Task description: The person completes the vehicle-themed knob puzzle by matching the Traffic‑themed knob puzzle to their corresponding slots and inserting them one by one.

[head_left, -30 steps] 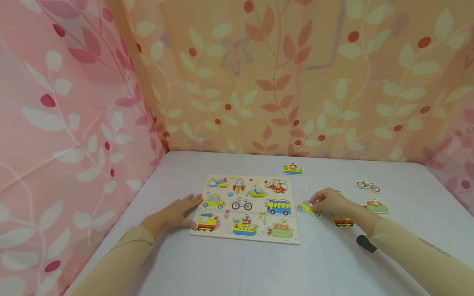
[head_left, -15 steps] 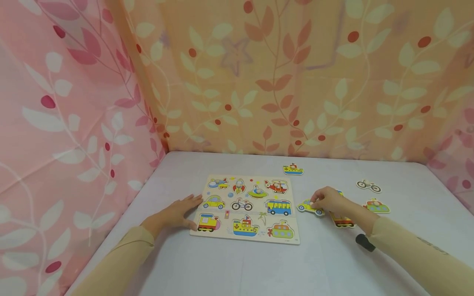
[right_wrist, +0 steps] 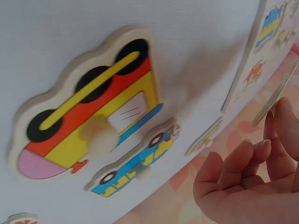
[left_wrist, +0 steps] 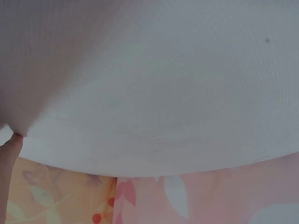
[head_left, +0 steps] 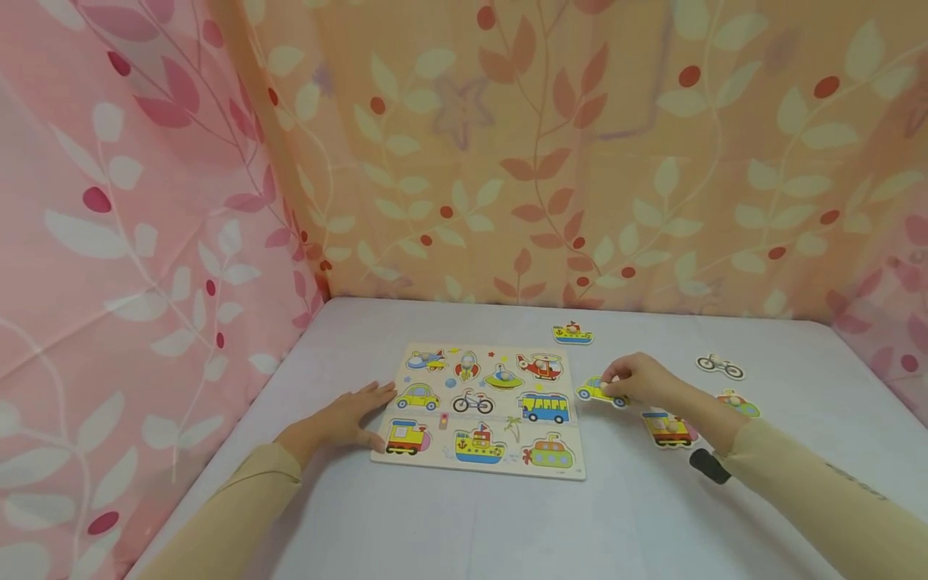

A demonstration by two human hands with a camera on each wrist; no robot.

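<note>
Right hand pinches the car piece — yellow, blue-wheeled, pale-edged — left hand lying uncurled.

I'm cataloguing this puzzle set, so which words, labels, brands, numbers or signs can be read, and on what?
No text can be read in any view.
Puzzle board: tiny marks near its lower right corner, too small to read.
Right sleeve: dark marks, perhaps lettering, too blurred to read.
</note>
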